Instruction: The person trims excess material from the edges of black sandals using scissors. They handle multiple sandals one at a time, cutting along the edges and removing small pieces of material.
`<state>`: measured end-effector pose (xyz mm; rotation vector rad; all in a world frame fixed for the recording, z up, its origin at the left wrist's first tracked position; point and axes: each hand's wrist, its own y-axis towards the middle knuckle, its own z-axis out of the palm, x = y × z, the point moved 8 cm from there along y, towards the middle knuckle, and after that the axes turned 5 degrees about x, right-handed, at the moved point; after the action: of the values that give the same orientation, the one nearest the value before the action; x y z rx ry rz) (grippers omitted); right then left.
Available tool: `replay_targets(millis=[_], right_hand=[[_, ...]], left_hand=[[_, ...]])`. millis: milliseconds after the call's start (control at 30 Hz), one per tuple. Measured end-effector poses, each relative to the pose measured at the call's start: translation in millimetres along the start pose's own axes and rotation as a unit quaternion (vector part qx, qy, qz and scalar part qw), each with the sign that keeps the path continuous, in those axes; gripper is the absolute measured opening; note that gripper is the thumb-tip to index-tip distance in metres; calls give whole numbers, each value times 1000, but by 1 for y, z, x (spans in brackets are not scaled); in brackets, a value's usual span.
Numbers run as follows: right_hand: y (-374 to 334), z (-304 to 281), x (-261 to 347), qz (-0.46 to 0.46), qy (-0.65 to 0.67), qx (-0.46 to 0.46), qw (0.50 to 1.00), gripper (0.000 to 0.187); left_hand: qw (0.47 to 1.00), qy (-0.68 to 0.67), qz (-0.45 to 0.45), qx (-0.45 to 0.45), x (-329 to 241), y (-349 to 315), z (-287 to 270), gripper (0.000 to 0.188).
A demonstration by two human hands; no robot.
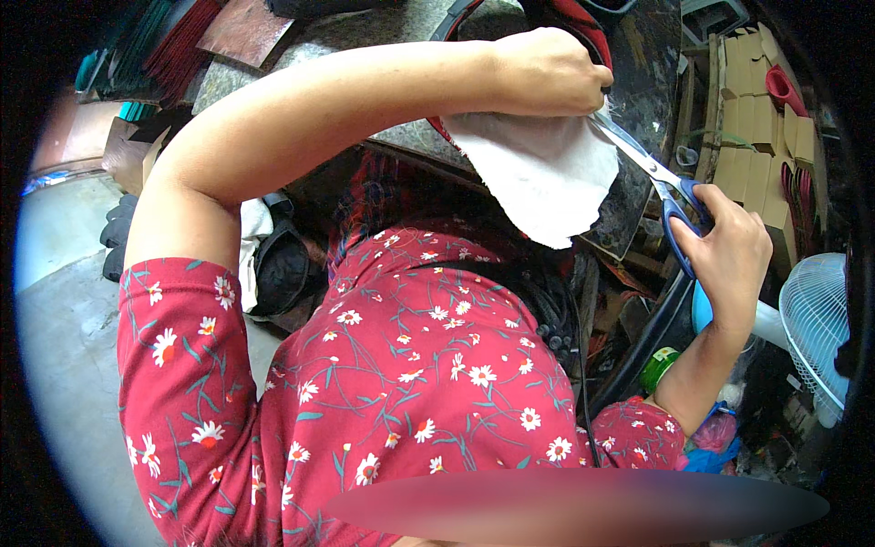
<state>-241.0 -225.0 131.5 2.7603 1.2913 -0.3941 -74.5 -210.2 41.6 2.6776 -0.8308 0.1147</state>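
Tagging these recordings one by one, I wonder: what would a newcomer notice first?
The red, daisy-printed cloth shirt fills the centre. Above it, the left hand grips a white, tapering fabric piece; to the right, the right hand holds blue-handled metal scissors at the fabric's edge.

right: pale-blue fan [816, 314] with round wire cage | upper right: tan boxes [749, 118] in rows — red roll [782, 88] among them | lower right: green round container [658, 368], blue plastic bag [711, 458] | upper left: dark-red strips [185, 44] bundled, brown sheet [244, 33] beside — left: grey floor [64, 337]
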Motion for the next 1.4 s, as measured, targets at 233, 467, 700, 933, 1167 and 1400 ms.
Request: replay_targets(millis=[233, 467, 700, 933, 1167, 1400], right_hand=[[-1, 5, -5, 16, 18, -3, 1000, 33], [1, 6, -5, 28, 33, -39, 998, 35], [10, 20, 9, -19, 4, -45, 999, 34], [-3, 23, -12, -21, 61, 7, 998, 34], [-21, 37, -68, 109, 346, -12, 932, 34], [3, 9, -38, 60, 149, -54, 986, 37]], left_hand=[[997, 56, 55, -25, -5, 6, 10, 12], [990, 17, -50, -131, 20, -9, 1, 17], [992, -14, -36, -124, 20, -9, -5, 21], [934, -197, -168, -245, 55, -23, -55, 19], [978, -206, -41, -5, 11, -90, -96, 65], [976, -173, -71, 111, -15, -96, -66, 60]])
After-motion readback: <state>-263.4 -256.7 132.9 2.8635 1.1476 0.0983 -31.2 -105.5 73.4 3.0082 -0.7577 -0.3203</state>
